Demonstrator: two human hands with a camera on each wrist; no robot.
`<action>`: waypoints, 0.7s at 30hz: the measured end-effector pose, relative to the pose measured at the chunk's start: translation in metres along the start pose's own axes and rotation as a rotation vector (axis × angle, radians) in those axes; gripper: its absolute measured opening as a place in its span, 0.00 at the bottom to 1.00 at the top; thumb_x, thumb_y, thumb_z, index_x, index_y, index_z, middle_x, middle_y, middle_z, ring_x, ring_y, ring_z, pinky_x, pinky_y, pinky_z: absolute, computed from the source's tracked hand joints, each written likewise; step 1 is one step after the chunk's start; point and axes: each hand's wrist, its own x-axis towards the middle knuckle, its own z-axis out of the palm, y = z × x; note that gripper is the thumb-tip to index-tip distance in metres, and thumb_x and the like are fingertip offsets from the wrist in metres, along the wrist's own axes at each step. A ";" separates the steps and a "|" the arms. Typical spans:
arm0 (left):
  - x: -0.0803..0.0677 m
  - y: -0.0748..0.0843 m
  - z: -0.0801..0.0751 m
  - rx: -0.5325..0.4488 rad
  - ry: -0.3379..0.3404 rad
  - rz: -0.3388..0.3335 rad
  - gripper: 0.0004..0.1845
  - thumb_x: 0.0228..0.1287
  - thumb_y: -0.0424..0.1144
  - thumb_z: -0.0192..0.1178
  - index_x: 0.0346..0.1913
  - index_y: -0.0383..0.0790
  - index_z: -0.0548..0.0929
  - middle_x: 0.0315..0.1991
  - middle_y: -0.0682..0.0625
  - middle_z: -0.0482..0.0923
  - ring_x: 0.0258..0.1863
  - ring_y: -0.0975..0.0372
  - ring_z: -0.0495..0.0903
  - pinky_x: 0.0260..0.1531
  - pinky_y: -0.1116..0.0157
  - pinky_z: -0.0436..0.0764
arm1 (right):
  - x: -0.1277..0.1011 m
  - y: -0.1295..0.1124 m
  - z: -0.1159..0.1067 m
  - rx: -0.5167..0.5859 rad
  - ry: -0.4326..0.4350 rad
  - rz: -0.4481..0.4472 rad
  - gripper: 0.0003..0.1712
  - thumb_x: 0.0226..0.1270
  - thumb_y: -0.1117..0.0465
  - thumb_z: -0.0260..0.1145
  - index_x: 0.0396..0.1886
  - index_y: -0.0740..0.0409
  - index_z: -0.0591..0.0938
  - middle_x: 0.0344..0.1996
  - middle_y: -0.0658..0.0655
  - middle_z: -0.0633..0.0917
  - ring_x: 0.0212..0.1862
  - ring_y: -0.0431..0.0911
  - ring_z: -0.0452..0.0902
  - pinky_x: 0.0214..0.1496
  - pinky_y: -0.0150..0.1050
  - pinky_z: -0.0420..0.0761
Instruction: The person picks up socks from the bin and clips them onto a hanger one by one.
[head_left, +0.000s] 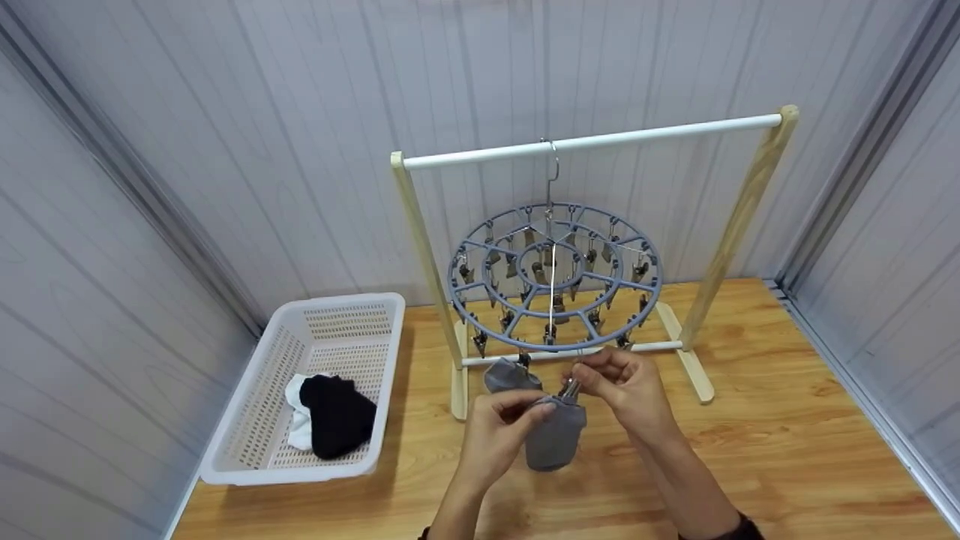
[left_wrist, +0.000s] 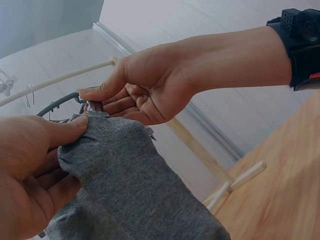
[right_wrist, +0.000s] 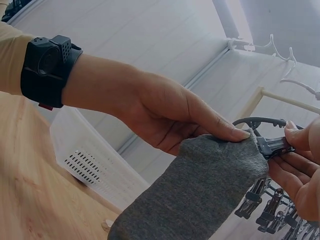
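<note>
L hand [head_left: 495,431] pinches grey sock [head_left: 555,444] by its top edge; R hand [head_left: 628,394] pinches clip [head_left: 571,389] at that edge, nr side of hanger [head_left: 585,346]. Sock's long axis hangs down, L hand closer.

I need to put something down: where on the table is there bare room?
The wooden table has bare wood between the stand's right foot and the right wall. A narrower strip lies between the white basket and the stand's left foot. It's crowded at the hanger's front rim: left hand, right hand, gray socks, clips.
</note>
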 end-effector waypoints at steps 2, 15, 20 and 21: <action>0.000 0.000 0.001 0.000 0.016 0.001 0.06 0.68 0.34 0.73 0.43 0.35 0.93 0.36 0.45 0.91 0.34 0.64 0.87 0.36 0.68 0.85 | 0.000 0.000 0.001 0.010 -0.009 -0.003 0.09 0.71 0.73 0.70 0.43 0.79 0.83 0.36 0.63 0.92 0.40 0.51 0.92 0.47 0.47 0.89; -0.001 0.003 0.007 0.036 0.130 0.008 0.05 0.67 0.35 0.74 0.41 0.37 0.94 0.36 0.48 0.91 0.32 0.64 0.86 0.34 0.69 0.85 | -0.003 -0.002 0.009 -0.028 0.005 0.090 0.12 0.72 0.70 0.72 0.46 0.79 0.83 0.36 0.56 0.93 0.39 0.44 0.90 0.46 0.41 0.89; -0.001 0.000 0.008 0.059 0.158 0.059 0.05 0.66 0.36 0.75 0.41 0.40 0.95 0.35 0.50 0.91 0.32 0.63 0.86 0.33 0.69 0.84 | -0.004 -0.003 0.010 -0.030 0.010 0.132 0.10 0.70 0.69 0.73 0.45 0.73 0.85 0.38 0.59 0.92 0.41 0.46 0.90 0.47 0.41 0.89; -0.001 0.000 0.008 0.062 0.162 0.068 0.05 0.66 0.37 0.75 0.41 0.40 0.95 0.35 0.51 0.91 0.32 0.63 0.86 0.32 0.69 0.84 | -0.004 -0.004 0.010 -0.034 0.006 0.132 0.10 0.70 0.68 0.74 0.46 0.72 0.85 0.38 0.59 0.92 0.41 0.46 0.90 0.47 0.41 0.89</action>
